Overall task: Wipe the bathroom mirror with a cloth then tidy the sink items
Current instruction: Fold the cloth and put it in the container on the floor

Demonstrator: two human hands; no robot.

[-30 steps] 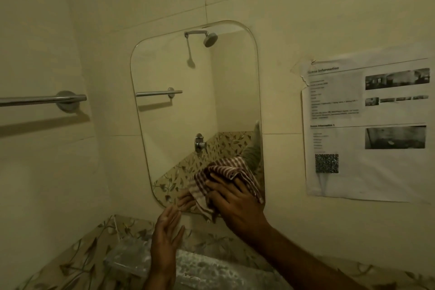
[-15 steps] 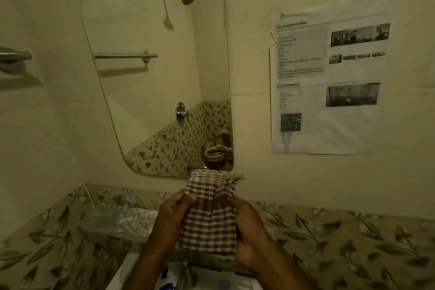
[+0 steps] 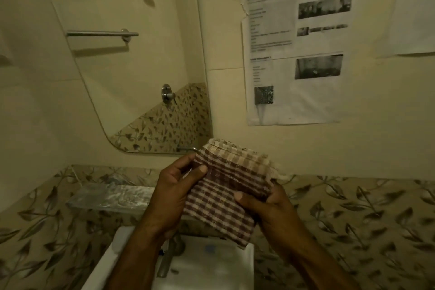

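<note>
both hands point(image 3: 173, 192) grip folded cloth point(image 3: 229, 187).

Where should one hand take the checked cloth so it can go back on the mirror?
Probably the thick folded middle of the cloth, from the near side, palm flat behind it. It is held as a flat folded pad between the left hand and right hand, with a frayed loose edge at its upper right; a grip there would likely let it unfold. The mirror is up and left.
</note>
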